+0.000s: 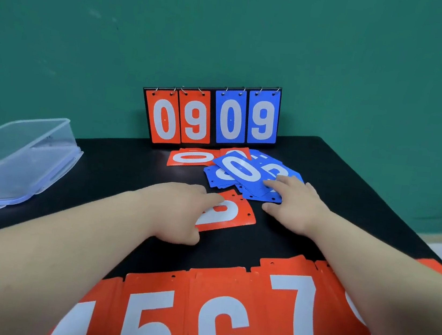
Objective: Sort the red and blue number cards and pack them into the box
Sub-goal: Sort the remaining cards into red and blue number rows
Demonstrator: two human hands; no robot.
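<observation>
A single red number card [232, 211] lies in the middle of the black table [130, 166]. My left hand [180, 209] rests flat on its left part, fingers straight. A loose pile of blue cards [241, 173] lies just beyond, and my right hand [294, 202] touches its right edge with spread fingers. Red cards [195, 158] lie behind the blue pile. A row of red cards showing 4, 5, 6, 7 [223, 308] is laid along the near edge, partly under my forearms. The clear plastic box [16, 157] stands at the left.
A flip scoreboard [212, 117] showing red 09 and blue 09 stands at the back of the table against the green wall. The table's right edge runs diagonally past my right arm, with pale floor beyond it.
</observation>
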